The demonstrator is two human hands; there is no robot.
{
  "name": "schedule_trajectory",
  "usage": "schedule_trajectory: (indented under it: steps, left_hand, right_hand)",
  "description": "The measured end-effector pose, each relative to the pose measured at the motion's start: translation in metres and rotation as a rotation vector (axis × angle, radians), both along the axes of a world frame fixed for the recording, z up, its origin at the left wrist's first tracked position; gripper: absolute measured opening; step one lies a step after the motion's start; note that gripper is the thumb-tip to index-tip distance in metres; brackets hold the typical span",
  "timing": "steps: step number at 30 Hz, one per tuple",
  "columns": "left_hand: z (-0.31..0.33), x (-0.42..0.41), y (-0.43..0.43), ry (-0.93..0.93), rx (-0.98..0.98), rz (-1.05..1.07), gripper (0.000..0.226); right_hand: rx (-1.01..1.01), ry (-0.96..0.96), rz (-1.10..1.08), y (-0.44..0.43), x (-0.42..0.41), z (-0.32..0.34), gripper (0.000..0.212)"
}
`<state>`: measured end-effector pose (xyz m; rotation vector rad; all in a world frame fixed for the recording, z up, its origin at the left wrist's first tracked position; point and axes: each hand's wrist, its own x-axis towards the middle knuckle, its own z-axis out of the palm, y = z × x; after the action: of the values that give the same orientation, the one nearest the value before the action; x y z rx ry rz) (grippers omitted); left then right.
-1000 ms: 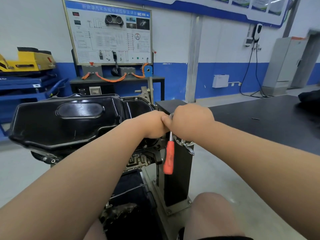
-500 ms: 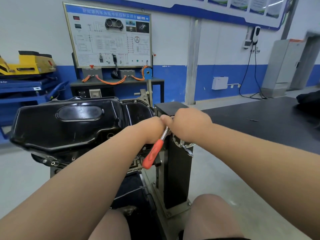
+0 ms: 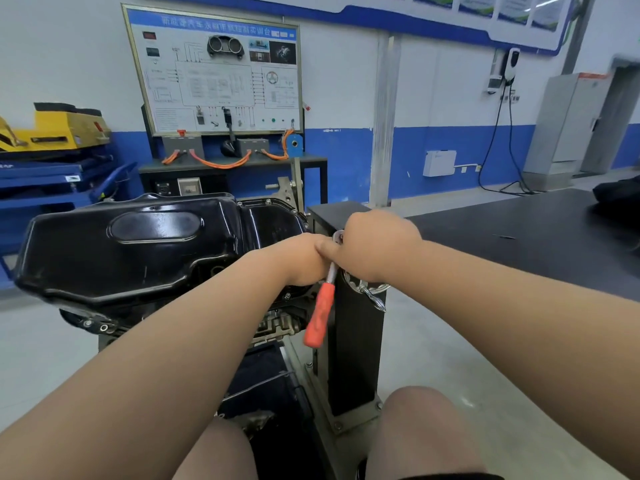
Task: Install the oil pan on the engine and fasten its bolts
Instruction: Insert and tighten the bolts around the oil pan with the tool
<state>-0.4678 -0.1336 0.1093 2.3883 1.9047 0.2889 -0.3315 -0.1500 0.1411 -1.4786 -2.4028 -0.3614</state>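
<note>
Smooth grey floor (image 3: 433, 341), glossy black oil pan (image 3: 138, 251), orange-handled ratchet (image 3: 320, 317)

Bright, even indoor lighting from overhead. Soft glare streaks on glossy black oil pan (image 3: 104, 258). Faint shadows on floor (image 3: 433, 341). Wide-angle bending at edges; slight blur at upper right.

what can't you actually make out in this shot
Head view only.
Bolt and socket: hidden behind the left hand and right hand.
Head of the ratchet wrench and both grips: covered by the backs of the hands.
Far flange of the oil pan: behind the pan's own body.
Text on the wall board: too small.
The dark object on the table: cut off by the right edge.
</note>
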Motion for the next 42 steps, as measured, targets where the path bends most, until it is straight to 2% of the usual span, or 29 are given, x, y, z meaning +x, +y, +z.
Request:
schedule_trajectory:
  steps: [1, 3, 6, 7, 9, 11, 13, 14, 15, 17, 20, 21, 22, 24, 27, 29, 31, 33, 35, 37, 39, 42]
  left_hand:
    - [-0.001, -0.001, 0.0, -0.009, 0.008, 0.01, 0.022]
    - [-0.002, -0.002, 0.001, -0.051, 0.012, 0.005, 0.025]
    - [-0.002, 0.001, 0.003, -0.088, -0.018, -0.001, 0.03]
    - [-0.001, 0.002, 0.005, -0.077, -0.012, -0.001, 0.03]
    - [-0.001, 0.002, 0.006, -0.077, -0.002, 0.007, 0.029]
    - [-0.001, 0.002, 0.005, -0.082, -0.006, 0.01, 0.026]
    - [-0.002, 0.001, 0.005, -0.107, -0.015, 0.027, 0.024]
    - [-0.003, 0.0, 0.005, -0.136, -0.031, 0.039, 0.023]
    - [-0.004, -0.001, 0.006, -0.143, -0.036, 0.042, 0.02]
    - [-0.005, -0.001, 0.006, -0.077, 0.01, 0.017, 0.024]
    - [-0.006, 0.001, 0.007, -0.085, 0.017, 0.018, 0.026]
    - [-0.006, 0.002, 0.008, -0.079, 0.014, 0.024, 0.023]
    - [-0.005, 0.003, 0.009, -0.108, 0.014, 0.032, 0.023]
    - [-0.006, 0.003, 0.009, -0.202, 0.013, 0.042, 0.023]
    - [-0.02, 0.007, 0.007, -0.292, 0.078, 0.078, 0.022]
    - [-0.036, 0.015, 0.009, -0.483, 0.155, 0.093, 0.02]
    - [-0.045, 0.02, 0.011, -0.653, 0.224, 0.066, 0.018]
    - [-0.046, 0.021, 0.013, -0.706, 0.172, 0.052, 0.023]
    - [-0.042, 0.02, 0.013, -0.658, 0.081, 0.012, 0.031]
    - [-0.034, 0.015, 0.013, -0.502, 0.054, -0.027, 0.034]
    - [-0.02, 0.007, 0.012, -0.259, 0.079, -0.054, 0.028]
    - [0.008, -0.003, 0.01, 0.049, 0.178, -0.083, 0.021]
  right_hand:
    - [-0.01, -0.012, 0.011, -0.001, -0.001, 0.0, 0.053]
    - [0.148, -0.23, 0.1, 0.0, 0.002, 0.007, 0.046]
    - [0.418, -0.569, 0.283, 0.004, 0.008, 0.022, 0.008]
    - [0.45, -0.594, 0.31, 0.004, 0.007, 0.023, 0.012]
    - [0.403, -0.524, 0.247, 0.001, 0.003, 0.021, 0.008]
    - [0.236, -0.332, 0.084, 0.001, 0.002, 0.018, 0.037]
    - [-0.042, -0.098, -0.027, -0.001, 0.0, 0.013, 0.051]
    - [-0.096, -0.036, -0.033, 0.0, -0.001, 0.01, 0.055]
    - [-0.097, -0.044, -0.026, -0.001, -0.003, 0.009, 0.056]
    - [0.017, -0.208, 0.024, -0.003, -0.003, 0.013, 0.048]
    - [0.338, -0.553, 0.247, 0.001, 0.003, 0.026, 0.01]
    - [0.387, -0.599, 0.284, 0.002, 0.004, 0.027, 0.006]
    - [0.389, -0.57, 0.276, 0.003, 0.003, 0.025, 0.005]
    - [0.285, -0.369, 0.127, 0.001, 0.0, 0.021, 0.029]
    - [-0.102, -0.003, -0.068, 0.0, -0.008, 0.011, 0.049]
    - [-0.079, -0.054, -0.073, 0.0, -0.011, 0.007, 0.045]
    - [0.037, -0.224, -0.007, -0.003, -0.008, 0.012, 0.037]
    - [0.19, -0.435, 0.129, -0.003, 0.001, 0.019, 0.026]
    - [0.357, -0.654, 0.286, 0.0, 0.012, 0.023, 0.011]
    - [0.414, -0.667, 0.357, 0.005, 0.016, 0.016, 0.014]
    - [0.304, -0.415, 0.239, 0.007, 0.013, 0.01, 0.015]
    - [-0.081, 0.066, 0.014, 0.011, 0.007, 0.005, 0.052]
